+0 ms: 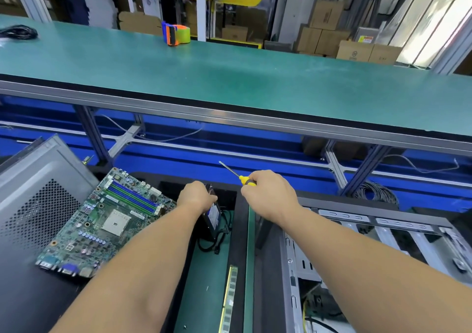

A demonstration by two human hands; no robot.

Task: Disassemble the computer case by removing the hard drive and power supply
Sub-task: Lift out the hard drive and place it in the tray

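My left hand (195, 196) grips a hard drive (213, 216) with a blue label, held on edge above black cables (217, 240) on the green mat. My right hand (268, 192) grips a screwdriver (236, 175) with a yellow and black handle, its shaft pointing up and left. The open computer case (357, 256) lies at the lower right, its metal drive bays and some inner wiring showing. No power supply is visible to me.
A bare motherboard (107, 220) rests on a grey case side panel (33, 192) at the left. A memory stick (229, 299) lies on the green mat. Behind runs a green conveyor (229, 77) with a tape dispenser (176, 34). Cardboard boxes stand beyond.
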